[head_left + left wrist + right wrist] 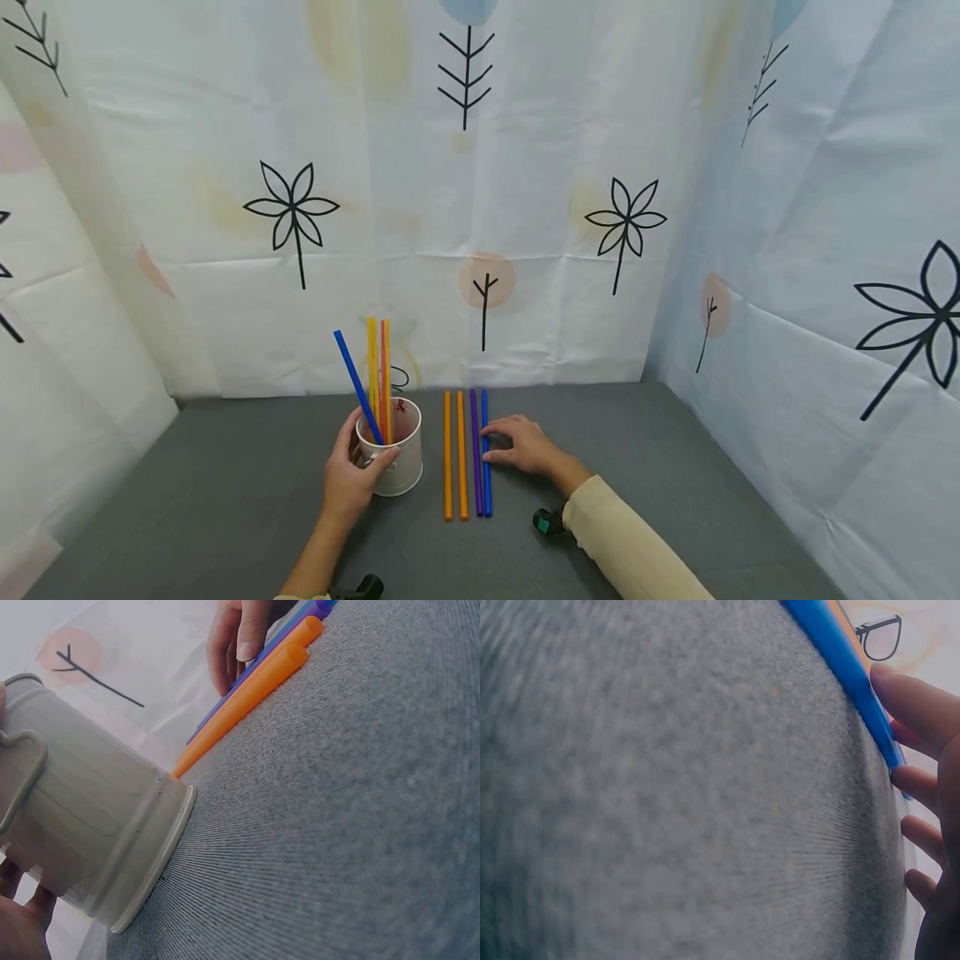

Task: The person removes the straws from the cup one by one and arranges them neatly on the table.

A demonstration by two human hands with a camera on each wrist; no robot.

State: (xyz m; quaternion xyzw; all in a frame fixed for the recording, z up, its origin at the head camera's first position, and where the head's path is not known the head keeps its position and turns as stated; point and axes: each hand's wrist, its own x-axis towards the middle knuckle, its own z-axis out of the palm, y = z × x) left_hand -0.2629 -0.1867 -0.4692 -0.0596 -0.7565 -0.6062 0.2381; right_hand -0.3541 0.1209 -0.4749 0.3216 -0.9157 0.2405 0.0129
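Note:
My left hand [349, 485] grips a white mug [406, 468] that stands on the table, thumb and fingers around its side. Leaning in the mug are a blue straw [349, 364] and several yellow and orange-red straws [372, 358]. To the right of it lie two orange straws [447, 467], a purple straw [476, 467] and another blue straw [487, 496], roughly parallel. My right hand [529, 447] is at this rightmost blue straw, its thumb and fingertips touching it from the right. In the left wrist view, the mug's wire handle [34, 776] shows.
A grey cloth covers the table [247, 483]. White curtains [525, 167] printed with plants enclose the back and both sides. Dark wrist devices, such as the one by the right sleeve [549, 522], sit low over the table.

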